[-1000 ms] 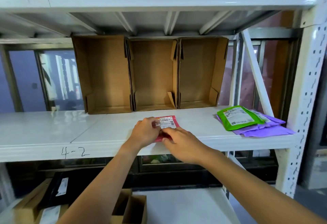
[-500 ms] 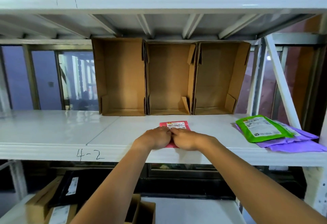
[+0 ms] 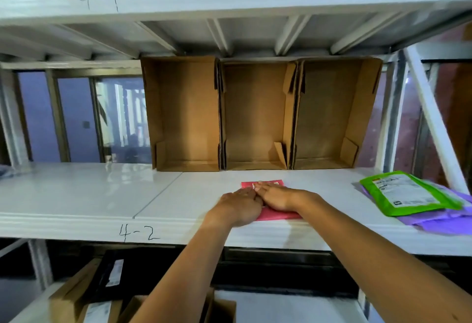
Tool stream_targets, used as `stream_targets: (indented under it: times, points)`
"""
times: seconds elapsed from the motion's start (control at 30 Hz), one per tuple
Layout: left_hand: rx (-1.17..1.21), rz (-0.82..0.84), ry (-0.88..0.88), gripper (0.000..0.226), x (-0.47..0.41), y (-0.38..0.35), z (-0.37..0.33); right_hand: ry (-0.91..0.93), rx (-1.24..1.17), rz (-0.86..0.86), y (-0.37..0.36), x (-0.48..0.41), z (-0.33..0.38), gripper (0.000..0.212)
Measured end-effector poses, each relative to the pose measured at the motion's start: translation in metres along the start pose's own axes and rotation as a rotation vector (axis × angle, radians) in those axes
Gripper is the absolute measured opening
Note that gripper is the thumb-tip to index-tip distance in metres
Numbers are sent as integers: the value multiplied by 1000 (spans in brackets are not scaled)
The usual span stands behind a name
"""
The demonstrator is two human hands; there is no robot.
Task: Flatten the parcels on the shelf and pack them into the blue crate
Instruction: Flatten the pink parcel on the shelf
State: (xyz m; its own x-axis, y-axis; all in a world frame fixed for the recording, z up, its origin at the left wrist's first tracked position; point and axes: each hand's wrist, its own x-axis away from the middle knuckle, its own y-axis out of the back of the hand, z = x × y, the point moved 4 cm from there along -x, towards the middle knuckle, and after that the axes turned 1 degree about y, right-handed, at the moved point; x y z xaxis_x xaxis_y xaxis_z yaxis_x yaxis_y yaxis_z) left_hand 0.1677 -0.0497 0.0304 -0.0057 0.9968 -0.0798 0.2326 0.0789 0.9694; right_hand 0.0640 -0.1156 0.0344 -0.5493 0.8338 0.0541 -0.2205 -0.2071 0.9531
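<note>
The red parcel (image 3: 279, 215) is pressed under flat fingers of left hand (image 3: 240, 206) and right hand (image 3: 278, 199). It could be slid off the shelf (image 3: 76, 195) by uneven pressure.

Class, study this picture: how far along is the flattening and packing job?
Done: nothing visibly packed; no blue crate is in view. In hand: left hand and right hand press the flat red parcel onto the white shelf. Remaining: the green plastic pouch and purple mailers beneath it wait at the right.
</note>
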Motion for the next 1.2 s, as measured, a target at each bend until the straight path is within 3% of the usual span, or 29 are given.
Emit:
stream_targets:
  times: [0.47,0.93,1.2]
  points:
    - [-17,-10,14,61,-7,-7,5,-71,138,-40,5,-14,-4,57]
    - [-15,-37,-7,57,-2,-4,3,54,145,-71,6,25,10,49]
    - [-242,31,-58,56,-1,-7,0,29,145,-62,-2,55,12,54]
